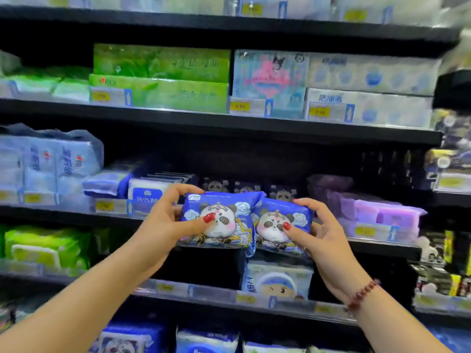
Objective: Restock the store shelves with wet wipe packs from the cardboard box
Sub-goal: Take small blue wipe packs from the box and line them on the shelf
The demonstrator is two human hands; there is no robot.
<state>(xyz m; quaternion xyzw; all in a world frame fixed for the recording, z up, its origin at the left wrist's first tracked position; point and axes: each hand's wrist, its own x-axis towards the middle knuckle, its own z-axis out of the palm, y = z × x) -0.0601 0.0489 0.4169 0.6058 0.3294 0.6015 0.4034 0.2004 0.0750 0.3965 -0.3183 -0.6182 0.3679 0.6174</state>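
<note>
Two blue wet wipe packs with a cartoon panda print are held side by side in front of the middle shelf. My left hand (165,220) grips the left pack (224,225), thumb on its front and fingers over its top edge. My right hand (321,233) grips the right pack (275,230) the same way from its right side. Behind the packs, a row of similar panda packs (244,186) stands on the dark shelf (382,247). The cardboard box is out of view.
White-and-blue wipe packs (150,192) sit left of the gap, purple packs (382,215) to the right. Green tissue boxes (160,77) and pale blue packs (369,87) fill the shelf above. A blue-capped cartoon pack (277,281) and green packs (43,248) stand on the shelf below.
</note>
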